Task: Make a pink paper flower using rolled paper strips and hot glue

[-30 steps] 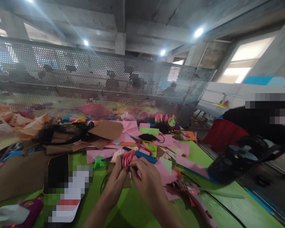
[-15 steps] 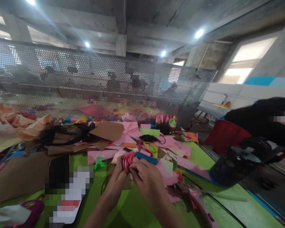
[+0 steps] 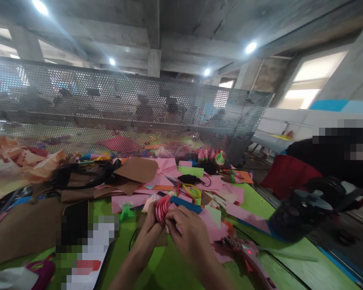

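Note:
Over the green table [image 3: 160,270], my left hand [image 3: 149,225] is closed around a pink-and-white layered piece [image 3: 162,207] with curved, swirl-like stripes, perhaps folded paper. My right hand [image 3: 191,231] pinches at the lower right edge of the same piece; its fingertips are partly hidden. Behind the hands lies a blue rolled or bar-shaped thing [image 3: 186,204]. To the right of my right hand rests a pink glue gun [image 3: 254,262] with a red light lit.
Pink paper scraps [image 3: 166,167] and brown sheets [image 3: 139,167] cover the back. Yellow-handled scissors [image 3: 192,191] lie among them, near swirl-topped cones [image 3: 220,157]. A perforated metal screen [image 3: 124,104] stands behind. At right are a dark bin [image 3: 299,213] and a person in black [image 3: 317,147].
The striped piece has turned slightly in my hands, showing more of its layered edges. Both hands stay nearly in place; the camera view has tilted up slightly.

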The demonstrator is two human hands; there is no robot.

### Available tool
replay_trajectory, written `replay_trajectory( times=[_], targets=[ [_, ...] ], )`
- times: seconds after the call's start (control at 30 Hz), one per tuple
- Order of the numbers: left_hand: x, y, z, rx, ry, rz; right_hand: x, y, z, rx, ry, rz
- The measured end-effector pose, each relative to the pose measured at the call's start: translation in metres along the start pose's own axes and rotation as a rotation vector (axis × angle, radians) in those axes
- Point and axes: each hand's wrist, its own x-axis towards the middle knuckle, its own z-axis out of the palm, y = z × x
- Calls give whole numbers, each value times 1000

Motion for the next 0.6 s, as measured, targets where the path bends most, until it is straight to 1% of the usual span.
replay_trajectory(
  times=[0.17, 0.23, 0.43, 0.6],
  targets=[
    [3, -7, -2, -24, 65, -57, 1, 0, 1, -20, 20, -16],
    [4, -9, -2, -45, 78, -56, 1, 0, 1, -18, 24, -16],
    [3, -6, -2, -19, 32, -26, 2, 3, 0, 33, 40, -16],
    [2, -6, -1, -14, 37, -8, 0, 5, -3, 159, 56, 52]
  ],
)
